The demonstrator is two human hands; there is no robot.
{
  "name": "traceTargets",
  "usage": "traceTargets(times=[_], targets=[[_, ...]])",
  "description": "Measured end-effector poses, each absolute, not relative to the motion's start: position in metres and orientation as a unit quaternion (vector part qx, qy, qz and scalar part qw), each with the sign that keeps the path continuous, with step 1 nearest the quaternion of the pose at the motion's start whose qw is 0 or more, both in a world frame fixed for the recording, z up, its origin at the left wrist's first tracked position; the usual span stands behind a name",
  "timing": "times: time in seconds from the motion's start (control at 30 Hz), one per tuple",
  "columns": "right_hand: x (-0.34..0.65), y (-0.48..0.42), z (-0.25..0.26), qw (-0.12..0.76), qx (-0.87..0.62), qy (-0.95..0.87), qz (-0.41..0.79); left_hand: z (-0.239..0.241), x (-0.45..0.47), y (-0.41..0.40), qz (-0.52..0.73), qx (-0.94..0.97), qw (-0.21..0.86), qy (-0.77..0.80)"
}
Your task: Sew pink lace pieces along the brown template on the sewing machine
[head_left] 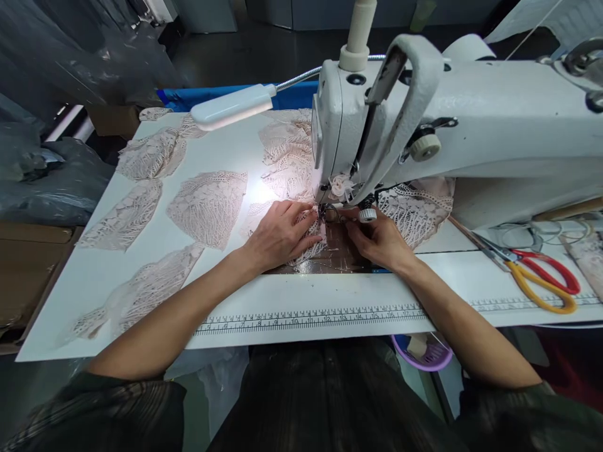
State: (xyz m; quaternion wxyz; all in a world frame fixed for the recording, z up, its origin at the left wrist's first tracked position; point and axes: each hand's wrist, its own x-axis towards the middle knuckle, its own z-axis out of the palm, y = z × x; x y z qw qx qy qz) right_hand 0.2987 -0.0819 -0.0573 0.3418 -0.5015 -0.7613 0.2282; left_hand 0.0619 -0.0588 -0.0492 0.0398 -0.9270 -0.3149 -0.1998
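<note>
My left hand lies palm down on a pale pink lace piece, fingers spread, with the fingertips just left of the needle and presser foot. To the right of the foot, my right hand has its thumb and fingers drawn together. Whatever they may pinch is hidden beneath the head of the white sewing machine. Behind that hand, another lace piece lies bunched under the machine arm.
Several lace pieces cover the table's left side. A lamp lights the sewing area. Scissors with red and yellow handles lie at right, by a ruler strip along the front edge. A purple basket hangs below.
</note>
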Motion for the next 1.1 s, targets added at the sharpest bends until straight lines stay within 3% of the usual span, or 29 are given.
traceTargets(times=[0.2,0.6,0.77,1.1], targets=[[0.292,-0.084,-0.057,0.340,-0.502,-0.765,0.217,-0.049,0.062,-0.059,-0.206,-0.950,-0.039,-0.232],[0.293,-0.085,-0.054,0.349,-0.491,-0.774,0.193,-0.051,0.068,-0.063,-0.296,-0.900,-0.077,-0.311],[0.294,-0.084,-0.054,0.343,-0.479,-0.786,0.189,-0.051,0.069,-0.063,-0.328,-0.893,-0.042,-0.304],[0.291,-0.084,-0.067,0.206,-0.439,-0.868,0.106,-0.060,0.067,-0.060,-0.237,-0.936,-0.010,-0.259]])
